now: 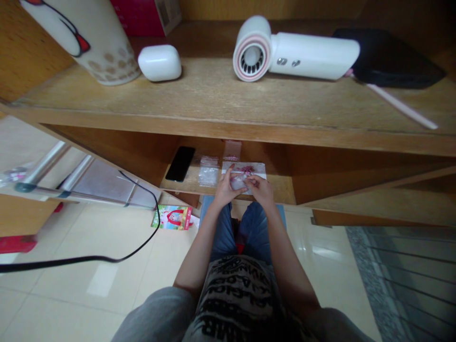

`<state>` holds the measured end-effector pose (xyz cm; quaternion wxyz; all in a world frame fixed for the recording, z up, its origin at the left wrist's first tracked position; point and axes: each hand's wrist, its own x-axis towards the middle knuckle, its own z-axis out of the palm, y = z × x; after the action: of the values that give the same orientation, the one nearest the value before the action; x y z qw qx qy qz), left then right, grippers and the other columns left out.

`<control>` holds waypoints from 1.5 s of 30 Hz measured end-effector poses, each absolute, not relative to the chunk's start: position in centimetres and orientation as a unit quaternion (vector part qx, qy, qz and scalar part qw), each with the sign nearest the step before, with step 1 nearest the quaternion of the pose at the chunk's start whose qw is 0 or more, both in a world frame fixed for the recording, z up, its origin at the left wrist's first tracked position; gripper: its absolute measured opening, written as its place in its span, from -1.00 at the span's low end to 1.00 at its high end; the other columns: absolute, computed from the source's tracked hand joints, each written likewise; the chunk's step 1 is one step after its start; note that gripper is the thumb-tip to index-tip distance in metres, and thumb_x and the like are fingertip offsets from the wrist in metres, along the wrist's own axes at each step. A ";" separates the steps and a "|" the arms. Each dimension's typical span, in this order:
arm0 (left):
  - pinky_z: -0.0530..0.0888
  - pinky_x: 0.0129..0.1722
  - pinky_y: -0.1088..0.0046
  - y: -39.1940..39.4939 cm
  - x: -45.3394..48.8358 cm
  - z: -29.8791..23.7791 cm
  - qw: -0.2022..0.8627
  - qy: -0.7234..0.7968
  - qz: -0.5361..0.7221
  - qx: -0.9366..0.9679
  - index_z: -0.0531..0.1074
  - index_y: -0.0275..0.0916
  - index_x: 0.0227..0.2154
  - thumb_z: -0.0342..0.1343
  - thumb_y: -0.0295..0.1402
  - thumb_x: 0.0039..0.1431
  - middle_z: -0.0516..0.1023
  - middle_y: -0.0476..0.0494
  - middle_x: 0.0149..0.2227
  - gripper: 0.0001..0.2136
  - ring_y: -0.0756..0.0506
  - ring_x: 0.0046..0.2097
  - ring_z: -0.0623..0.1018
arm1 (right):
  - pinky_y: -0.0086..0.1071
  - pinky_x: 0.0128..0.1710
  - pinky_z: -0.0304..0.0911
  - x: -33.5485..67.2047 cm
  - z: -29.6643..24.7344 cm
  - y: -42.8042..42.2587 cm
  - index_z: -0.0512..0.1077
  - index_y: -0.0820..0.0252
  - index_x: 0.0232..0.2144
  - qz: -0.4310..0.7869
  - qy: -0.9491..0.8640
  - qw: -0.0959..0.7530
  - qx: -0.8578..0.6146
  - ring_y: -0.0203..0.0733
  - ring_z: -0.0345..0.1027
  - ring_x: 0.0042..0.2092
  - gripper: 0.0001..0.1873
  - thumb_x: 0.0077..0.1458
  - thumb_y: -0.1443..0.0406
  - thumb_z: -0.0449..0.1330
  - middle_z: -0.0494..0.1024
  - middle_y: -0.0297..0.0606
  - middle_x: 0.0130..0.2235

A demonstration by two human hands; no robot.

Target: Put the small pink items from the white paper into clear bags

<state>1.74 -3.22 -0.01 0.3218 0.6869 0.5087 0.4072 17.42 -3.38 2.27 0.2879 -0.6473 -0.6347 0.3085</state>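
Note:
My left hand (226,189) and my right hand (261,189) meet low in the view, their fingers pinching a small, clear plastic packet (237,183) between them. The packet lies over a white printed card or sheet (255,169) with pink specks on it. Its contents are partly hidden by my fingers. To the left of my hands lies a folded clear plastic bag (208,171), and a black smartphone (180,164) rests beyond it, face up. A pinkish translucent strip (232,151) stands behind the sheet.
The wooden desk shelf (228,124) overhangs my hands, holding a white hair dryer (285,53), a white rounded case (159,62), a spotted tumbler (81,38) and a black pouch (388,59). A black cable (107,248) runs across the tiled floor near a colourful booklet (172,217).

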 end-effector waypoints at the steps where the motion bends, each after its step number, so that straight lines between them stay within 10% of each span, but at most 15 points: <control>1: 0.28 0.06 0.20 -3.2 1.7 0.0 0.321 0.507 0.412 0.685 -0.01 -0.20 0.17 0.29 -0.19 -0.13 0.47 -0.21 -0.05 -0.17 -0.18 0.05 0.40 | -0.45 -0.41 0.12 17.4 2.3 -3.5 0.48 0.13 -0.35 0.315 -0.637 0.292 -0.640 -0.26 0.32 -0.40 -0.69 0.06 0.08 0.05 0.47 -0.34 -0.48; 18: 0.45 -0.18 0.35 -4.3 1.7 0.9 0.280 0.477 0.546 0.629 0.21 -0.15 0.07 0.28 -0.22 -0.12 0.31 -0.27 0.04 -0.36 -0.14 -0.06 0.43 | -0.34 -0.31 0.18 16.9 3.5 -4.5 0.41 0.12 -0.39 0.328 -0.657 0.381 -0.562 -0.19 0.32 -0.32 -0.79 0.09 0.15 0.06 0.49 -0.29 -0.36; 25: 0.41 -0.25 0.51 -4.7 1.1 3.8 0.355 0.492 0.684 0.404 0.36 -0.22 -0.14 0.15 -0.25 0.06 0.47 -0.12 -0.24 -0.69 0.01 -0.24 0.48 | -0.41 -0.37 0.17 17.6 6.2 -5.1 0.41 0.12 -0.37 0.359 -0.638 0.410 -0.544 -0.22 0.35 -0.31 -0.78 0.10 0.12 0.09 0.51 -0.30 -0.34; 39: 0.33 -0.43 0.56 -5.9 2.7 5.1 0.442 0.472 0.550 0.528 0.37 -0.25 -0.41 0.00 -0.16 0.16 0.43 0.00 -0.49 -0.76 0.04 -0.45 0.41 | -0.35 -0.34 0.24 17.8 6.7 -5.5 0.32 0.06 -0.05 0.417 -0.586 0.498 -0.485 -0.23 0.36 -0.35 -0.60 0.05 0.12 0.16 0.50 -0.32 -0.38; 45: 0.37 -0.34 0.53 -5.9 3.2 5.6 0.435 0.455 0.602 0.491 0.37 -0.24 -0.38 0.03 -0.19 0.15 0.46 -0.02 -0.45 -0.79 0.02 -0.38 0.46 | -0.35 -0.32 0.24 17.9 6.3 -5.6 0.45 0.09 -0.27 0.399 -0.583 0.496 -0.505 -0.22 0.36 -0.32 -0.72 0.07 0.08 0.12 0.52 -0.30 -0.33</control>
<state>3.21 -5.94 5.62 0.4348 0.4913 0.4547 0.6023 17.86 -5.63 6.25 0.4956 -0.5055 -0.5828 0.3990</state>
